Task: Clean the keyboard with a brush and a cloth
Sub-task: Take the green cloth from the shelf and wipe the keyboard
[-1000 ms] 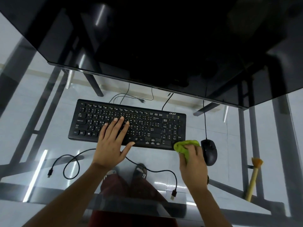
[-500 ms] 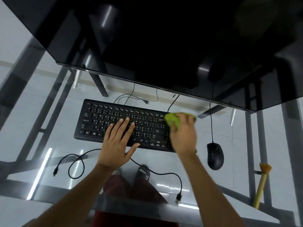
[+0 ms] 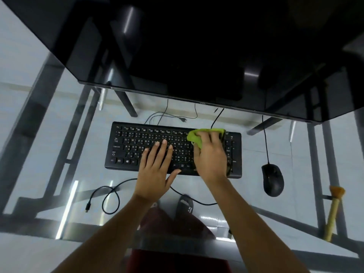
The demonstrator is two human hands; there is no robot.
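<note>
A black keyboard (image 3: 126, 146) lies on the glass desk (image 3: 256, 146) below the monitor. My left hand (image 3: 155, 170) rests flat on its middle keys with the fingers straight. My right hand (image 3: 210, 156) holds a crumpled green cloth (image 3: 194, 135) and presses it on the keyboard's upper right part, left of the number pad. A brush (image 3: 333, 209) with a pale wooden handle and orange bristles lies at the desk's far right, apart from both hands.
A large dark monitor (image 3: 197, 56) overhangs the back of the desk. A black mouse (image 3: 272, 179) sits right of the keyboard. A loose black USB cable (image 3: 106, 200) loops on the glass at the front left. Legs and sandals show through the glass.
My right hand carried the cloth from the keyboard's lower right corner up onto its upper right keys, then slid it slightly leftward. My left hand stayed flat on the keys.
</note>
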